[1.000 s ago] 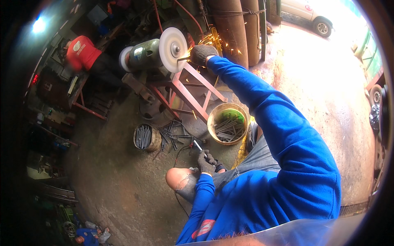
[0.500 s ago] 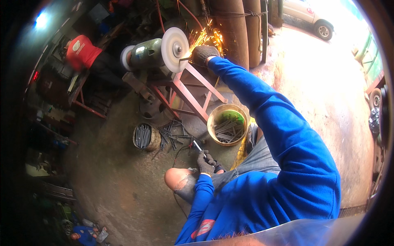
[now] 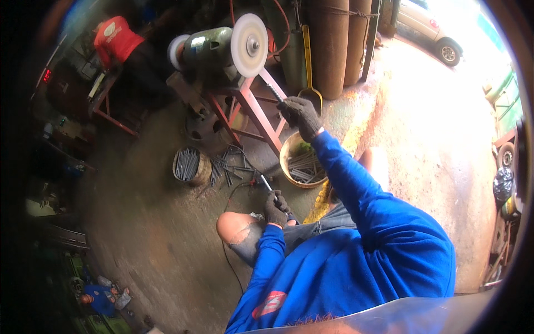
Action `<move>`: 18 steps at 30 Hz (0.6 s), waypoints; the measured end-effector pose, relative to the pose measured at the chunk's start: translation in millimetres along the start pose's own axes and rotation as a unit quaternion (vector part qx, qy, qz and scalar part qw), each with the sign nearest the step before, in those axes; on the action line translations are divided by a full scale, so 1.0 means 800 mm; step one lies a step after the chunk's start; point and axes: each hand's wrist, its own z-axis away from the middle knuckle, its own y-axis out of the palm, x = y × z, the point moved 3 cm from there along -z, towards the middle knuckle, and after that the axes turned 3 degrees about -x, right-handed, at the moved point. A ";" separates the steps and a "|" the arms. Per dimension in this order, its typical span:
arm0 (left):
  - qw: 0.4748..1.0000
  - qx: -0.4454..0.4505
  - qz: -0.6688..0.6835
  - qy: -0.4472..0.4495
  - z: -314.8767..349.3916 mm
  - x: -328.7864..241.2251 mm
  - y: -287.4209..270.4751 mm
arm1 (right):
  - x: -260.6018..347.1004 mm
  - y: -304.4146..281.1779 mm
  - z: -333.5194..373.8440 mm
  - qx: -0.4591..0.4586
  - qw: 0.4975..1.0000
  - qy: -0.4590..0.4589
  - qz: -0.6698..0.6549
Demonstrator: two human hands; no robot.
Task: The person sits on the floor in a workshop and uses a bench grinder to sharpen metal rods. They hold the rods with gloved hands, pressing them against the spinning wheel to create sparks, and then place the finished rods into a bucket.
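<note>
My left hand (image 3: 276, 210), in a dark knitted glove, is closed around a light metal rod (image 3: 266, 183) that sticks up past the fingers. My gloved right hand (image 3: 303, 118) grips a dark, ridged metal rod (image 3: 275, 91), its free end tilted up and to the left. That rod is apart from the large white grinding wheel (image 3: 248, 45) on the right end of the green bench grinder (image 3: 208, 47). Below this hand stands a round tub (image 3: 285, 160) with several metal rods in it. The fingers hide the gripped parts of both rods.
A red metal stand (image 3: 256, 114) carries the grinder. A bucket (image 3: 202, 170) of dark rods stands left, with loose rods (image 3: 227, 170) beside it. Tall brown cylinders (image 3: 328, 50) and a yellow-handled shovel (image 3: 307, 58) stand behind. Another person (image 3: 117, 40) in red works far left.
My right hand has drawn back from the wheel toward me, bringing its rod along. The sparks are gone. My left hand still holds its rod.
</note>
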 end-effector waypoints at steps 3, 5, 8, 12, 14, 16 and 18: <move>1.000 -0.007 0.003 -0.016 -0.004 -0.001 -0.002 | -0.004 0.007 0.052 -0.020 0.999 -0.025 -0.014; 1.000 -0.010 0.003 -0.021 -0.010 -0.002 -0.005 | 0.004 0.000 0.063 0.020 0.979 -0.163 0.117; 0.999 0.008 0.017 -0.036 -0.013 0.002 -0.007 | 0.013 -0.005 0.077 0.008 0.955 -0.235 0.183; 0.999 0.039 -0.004 -0.022 -0.020 0.004 -0.001 | 0.013 -0.020 0.091 0.003 0.986 -0.130 0.107; 0.999 0.036 -0.002 -0.031 -0.022 0.006 0.000 | 0.015 -0.026 0.095 -0.023 0.972 -0.175 0.153; 0.999 0.031 -0.015 -0.028 -0.026 0.008 0.001 | 0.014 -0.030 0.099 -0.060 0.932 -0.257 0.248; 0.999 0.021 -0.019 -0.029 -0.024 0.008 0.003 | 0.011 -0.035 0.103 -0.065 0.934 -0.247 0.248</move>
